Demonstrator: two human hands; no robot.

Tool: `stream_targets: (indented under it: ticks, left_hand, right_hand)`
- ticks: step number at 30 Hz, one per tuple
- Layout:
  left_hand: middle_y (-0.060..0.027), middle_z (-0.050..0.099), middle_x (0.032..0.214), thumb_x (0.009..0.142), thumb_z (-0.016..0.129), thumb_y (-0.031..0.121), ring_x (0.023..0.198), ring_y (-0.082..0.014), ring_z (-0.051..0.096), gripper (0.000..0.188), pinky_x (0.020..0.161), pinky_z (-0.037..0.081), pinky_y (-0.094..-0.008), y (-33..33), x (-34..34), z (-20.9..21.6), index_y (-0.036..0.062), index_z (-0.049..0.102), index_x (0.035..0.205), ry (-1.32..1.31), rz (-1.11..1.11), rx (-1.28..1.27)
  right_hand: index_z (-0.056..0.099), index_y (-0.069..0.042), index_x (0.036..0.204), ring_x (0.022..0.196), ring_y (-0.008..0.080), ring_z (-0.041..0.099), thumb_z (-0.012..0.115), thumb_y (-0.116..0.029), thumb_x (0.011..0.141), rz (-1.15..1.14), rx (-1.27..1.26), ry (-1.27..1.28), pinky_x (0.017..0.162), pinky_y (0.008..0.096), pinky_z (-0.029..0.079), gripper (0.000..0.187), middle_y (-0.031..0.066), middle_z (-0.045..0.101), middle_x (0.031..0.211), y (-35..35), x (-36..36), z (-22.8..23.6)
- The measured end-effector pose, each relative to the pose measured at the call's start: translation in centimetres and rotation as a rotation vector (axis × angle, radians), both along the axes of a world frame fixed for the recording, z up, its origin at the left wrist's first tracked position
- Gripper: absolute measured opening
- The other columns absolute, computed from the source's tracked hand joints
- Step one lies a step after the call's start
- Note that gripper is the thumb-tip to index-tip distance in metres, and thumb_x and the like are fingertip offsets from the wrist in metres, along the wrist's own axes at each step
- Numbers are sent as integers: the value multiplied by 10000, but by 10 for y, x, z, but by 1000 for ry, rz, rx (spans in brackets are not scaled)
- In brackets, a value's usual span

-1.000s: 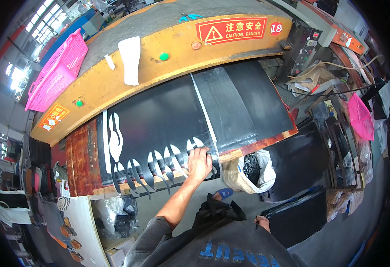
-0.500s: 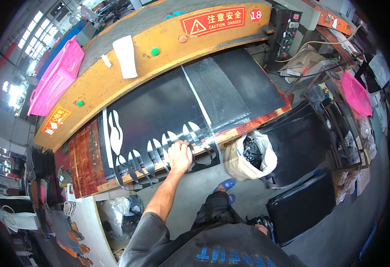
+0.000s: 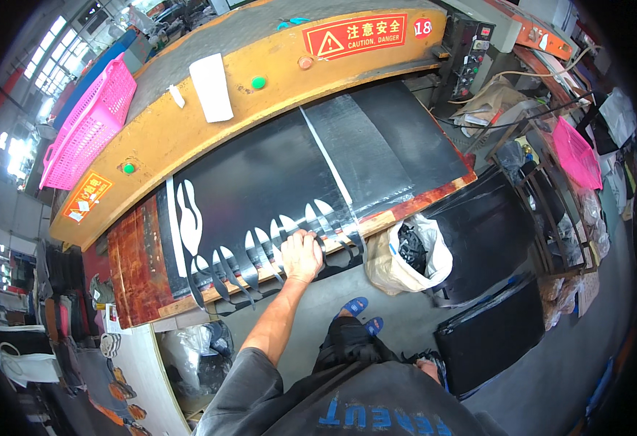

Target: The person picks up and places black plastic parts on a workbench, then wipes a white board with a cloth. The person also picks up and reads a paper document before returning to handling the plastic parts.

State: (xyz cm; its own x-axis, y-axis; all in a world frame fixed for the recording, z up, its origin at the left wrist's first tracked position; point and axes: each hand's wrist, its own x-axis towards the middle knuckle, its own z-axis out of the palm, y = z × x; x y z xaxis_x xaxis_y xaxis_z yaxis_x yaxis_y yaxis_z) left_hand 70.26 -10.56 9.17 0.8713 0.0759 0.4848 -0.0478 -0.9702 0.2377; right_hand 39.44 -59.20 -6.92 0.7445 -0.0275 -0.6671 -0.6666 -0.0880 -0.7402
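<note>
My left hand (image 3: 302, 256) is at the front edge of the press table, its fingers curled over the cut black sheet (image 3: 249, 270). Leaf-shaped openings run along this sheet, and its thin front strips hang past the wooden edge. Low beside my body on the right, my right hand (image 3: 429, 369) is partly hidden; its fingers seem to close round a bunch of black scraps (image 3: 432, 356), though the grip is hard to see. At the sheet's left end lies a white, curvy cut-out shape (image 3: 190, 218).
A yellow press beam (image 3: 166, 120) with green buttons spans the table's far side. Right of my left hand stands a white sack (image 3: 435, 265) of black scraps. A black stack (image 3: 489, 338) lies on the floor at right. A pink basket (image 3: 89, 123) sits far left.
The view has shifted slightly. My left hand stays at about the same place on the sheet's edge, and a little more of my right hand shows.
</note>
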Motion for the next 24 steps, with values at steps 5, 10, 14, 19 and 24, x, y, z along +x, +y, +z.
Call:
stream_targets:
  ticks: [5,10,14,19,24]
  left_hand:
    - [-76,612,1061,843,672,152,994,-275,599,183,826,437,-428,1,2,4,121,678,1023,-31,-9,-56]
    - [-72,611,1069,840,675,159,1000,-269,599,188,850,435,-431,3,0,7,122,680,1024,19,-2,-102]
    - [-74,611,1061,842,674,164,1005,-272,598,183,870,433,-434,5,0,8,114,681,1018,34,-8,-137]
    - [-83,617,1076,842,689,189,992,-278,606,225,868,431,-433,7,0,9,113,679,1053,32,-23,-162]
    - [-87,614,1073,840,686,175,982,-278,604,224,859,428,-433,8,0,9,105,673,1053,15,-34,-159]
  right_hand:
    - [641,-126,965,603,147,618,590,-158,995,-408,34,430,513,327,535,66,16,645,760,35,47,19]
    - [653,-101,983,599,163,620,611,-124,978,-308,95,343,519,325,532,48,23,647,769,62,72,12]
    - [657,-58,970,585,177,609,605,-74,963,-227,67,306,522,320,520,56,44,644,765,75,84,-1]
    - [660,-20,947,579,181,600,603,-36,944,-383,129,291,517,314,509,60,79,647,759,84,100,-1]
    - [660,-12,933,563,188,591,611,-25,936,-218,-7,179,519,319,511,52,81,640,735,86,104,-10]
